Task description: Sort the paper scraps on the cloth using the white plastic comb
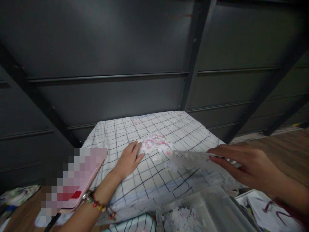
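Note:
A loose pile of small white and pink paper scraps (155,141) lies on the checked white tablecloth (135,129). My left hand (129,158), with a beaded bracelet on its wrist, rests on the cloth at the pile's left edge, fingers stretched out. On the other side, my right hand (243,161) pinches a flat, translucent white plastic piece (195,161) by its right end. The piece's left end reaches close to the pile, and its lower part is blurred. A few scraps (171,166) sit beside that end. I cannot tell whether the piece touches the cloth.
Near the front edge, a clear plastic bin (212,209) holds more paper scraps (182,220). A pink phone-like device (90,175), partly pixelated, stands at the left with a black cable. Dark metal panels (116,96) rise behind the table. Papers (267,209) lie at lower right.

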Action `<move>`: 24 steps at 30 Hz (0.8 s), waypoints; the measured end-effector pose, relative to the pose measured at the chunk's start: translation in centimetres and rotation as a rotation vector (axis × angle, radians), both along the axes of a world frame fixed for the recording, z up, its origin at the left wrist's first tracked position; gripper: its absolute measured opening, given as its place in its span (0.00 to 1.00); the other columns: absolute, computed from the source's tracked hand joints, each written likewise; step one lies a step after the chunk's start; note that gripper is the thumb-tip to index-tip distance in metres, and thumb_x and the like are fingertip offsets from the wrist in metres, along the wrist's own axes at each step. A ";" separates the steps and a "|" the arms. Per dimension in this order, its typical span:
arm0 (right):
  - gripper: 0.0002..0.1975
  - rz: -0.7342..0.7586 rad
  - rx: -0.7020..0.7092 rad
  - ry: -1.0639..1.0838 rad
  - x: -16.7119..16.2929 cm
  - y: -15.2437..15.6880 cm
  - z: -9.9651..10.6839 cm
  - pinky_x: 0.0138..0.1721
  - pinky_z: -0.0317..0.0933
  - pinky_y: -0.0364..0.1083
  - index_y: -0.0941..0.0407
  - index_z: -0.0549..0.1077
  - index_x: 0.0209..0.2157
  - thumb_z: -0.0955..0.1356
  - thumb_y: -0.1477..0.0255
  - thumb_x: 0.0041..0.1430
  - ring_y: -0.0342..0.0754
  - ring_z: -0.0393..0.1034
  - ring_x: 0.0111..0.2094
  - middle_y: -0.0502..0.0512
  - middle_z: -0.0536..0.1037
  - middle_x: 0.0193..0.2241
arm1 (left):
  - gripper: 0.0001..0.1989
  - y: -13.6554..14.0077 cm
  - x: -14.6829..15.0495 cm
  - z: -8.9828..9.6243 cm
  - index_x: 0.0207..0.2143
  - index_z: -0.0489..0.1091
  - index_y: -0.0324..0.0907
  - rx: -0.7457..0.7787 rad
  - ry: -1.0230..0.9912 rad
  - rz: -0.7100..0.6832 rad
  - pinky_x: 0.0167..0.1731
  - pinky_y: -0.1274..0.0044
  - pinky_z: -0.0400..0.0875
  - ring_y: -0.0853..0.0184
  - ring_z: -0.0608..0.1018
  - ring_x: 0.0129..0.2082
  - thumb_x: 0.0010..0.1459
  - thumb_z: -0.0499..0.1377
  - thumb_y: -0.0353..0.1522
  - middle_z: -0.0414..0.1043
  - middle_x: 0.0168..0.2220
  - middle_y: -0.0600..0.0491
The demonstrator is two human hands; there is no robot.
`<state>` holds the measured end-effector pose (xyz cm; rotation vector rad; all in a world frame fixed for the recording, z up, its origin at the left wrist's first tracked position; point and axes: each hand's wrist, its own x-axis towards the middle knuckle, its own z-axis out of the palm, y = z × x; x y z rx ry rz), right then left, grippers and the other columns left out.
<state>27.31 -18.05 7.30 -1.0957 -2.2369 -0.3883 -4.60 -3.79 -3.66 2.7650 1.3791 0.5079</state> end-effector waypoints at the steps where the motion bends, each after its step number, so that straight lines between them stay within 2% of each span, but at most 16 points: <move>1: 0.07 0.004 0.005 -0.001 0.0 0.0 0.0 0.25 0.66 0.42 0.53 0.69 0.36 0.61 0.76 0.60 0.45 0.73 0.25 0.50 0.78 0.27 | 0.25 0.0 0.0 0.0 0.58 0.56 0.36 -0.002 0.003 0.001 0.57 0.63 0.56 0.54 0.60 0.59 0.65 0.46 0.42 0.57 0.59 0.39; 5: 0.07 -0.005 -0.001 -0.021 0.1 0.6 -0.4 0.25 0.65 0.42 0.53 0.70 0.35 0.61 0.76 0.61 0.44 0.73 0.25 0.50 0.78 0.27 | 0.25 0.0 -0.1 0.0 0.58 0.56 0.34 -0.006 0.015 0.007 0.57 0.63 0.56 0.54 0.60 0.59 0.65 0.46 0.42 0.57 0.59 0.38; 11: 0.10 -0.065 -0.005 -0.022 0.6 1.3 -0.5 0.22 0.64 0.42 0.54 0.71 0.30 0.60 0.74 0.61 0.45 0.73 0.24 0.50 0.78 0.26 | 0.24 0.0 -0.2 -0.2 0.58 0.56 0.38 0.028 -0.008 -0.010 0.56 0.62 0.57 0.54 0.60 0.59 0.65 0.46 0.42 0.57 0.59 0.40; 15: 0.09 -0.071 0.047 -0.007 0.8 1.0 -0.1 0.19 0.65 0.41 0.55 0.71 0.33 0.60 0.74 0.61 0.45 0.73 0.22 0.53 0.79 0.27 | 0.24 0.0 -0.1 -0.2 0.58 0.56 0.38 0.021 -0.009 -0.007 0.56 0.62 0.58 0.55 0.60 0.59 0.65 0.46 0.42 0.57 0.59 0.40; 20: 0.09 -0.115 0.093 -0.017 1.1 0.6 -0.1 0.17 0.64 0.41 0.57 0.71 0.34 0.60 0.73 0.61 0.47 0.75 0.24 0.57 0.80 0.27 | 0.25 0.0 -0.1 -0.2 0.58 0.56 0.36 0.012 -0.005 0.002 0.56 0.63 0.57 0.54 0.60 0.59 0.65 0.46 0.42 0.58 0.58 0.40; 24: 0.08 -0.106 0.097 -0.063 1.3 0.3 0.0 0.19 0.66 0.41 0.56 0.70 0.34 0.60 0.73 0.62 0.46 0.74 0.24 0.55 0.79 0.26 | 0.24 0.1 -0.3 -0.4 0.58 0.57 0.38 0.030 -0.020 -0.015 0.56 0.62 0.58 0.55 0.61 0.58 0.65 0.46 0.42 0.58 0.58 0.40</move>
